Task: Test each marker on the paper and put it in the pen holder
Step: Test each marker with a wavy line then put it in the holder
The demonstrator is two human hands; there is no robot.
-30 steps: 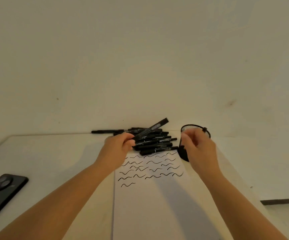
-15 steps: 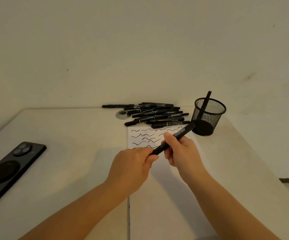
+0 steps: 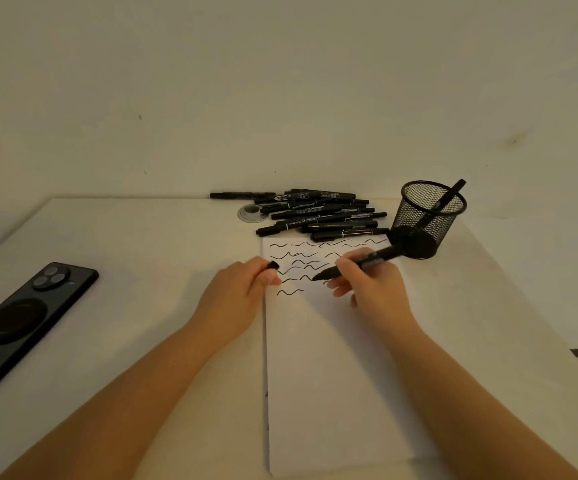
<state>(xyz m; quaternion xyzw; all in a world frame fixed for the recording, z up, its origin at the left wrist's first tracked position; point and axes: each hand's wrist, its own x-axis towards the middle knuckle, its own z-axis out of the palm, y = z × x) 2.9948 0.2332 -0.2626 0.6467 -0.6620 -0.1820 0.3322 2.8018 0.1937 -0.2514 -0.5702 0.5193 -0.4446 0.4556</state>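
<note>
Two bare forearms reach in from the near edge over a pale cream table (image 3: 142,237). Between them lies a long white sheet of paper (image 3: 332,375), running from the near edge toward 12 o'clock, its far part covered with rows of short black wavy strokes (image 3: 301,263).

The left hand (image 3: 235,296) rests at the paper's left edge, curled closed around a small black marker cap (image 3: 273,265) whose end pokes out between thumb and forefinger. The right hand (image 3: 370,289), at about 1 o'clock from the left one, grips an uncapped black marker (image 3: 360,263) in a writing hold, thumb and fingers pinched on the barrel. The marker slants, its tip down on the paper among the lowest strokes, its back end pointing toward 2 o'clock.

Well off at 9 o'clock a black smartphone (image 3: 27,320) lies face down on the table, camera bumps and a round ring on its back showing.

Beyond the hands, just past the paper's far edge at 12 o'clock, a loose pile of capped black markers (image 3: 322,216) lies mostly crosswise. A small clear round disc (image 3: 251,213) sits at the pile's left side. At 1 o'clock, just beside the paper's far right corner, stands a black wire-mesh cylindrical pen holder (image 3: 422,223), upright, with one black marker (image 3: 452,194) leaning inside it. A plain cream wall (image 3: 280,81) rises behind.
</note>
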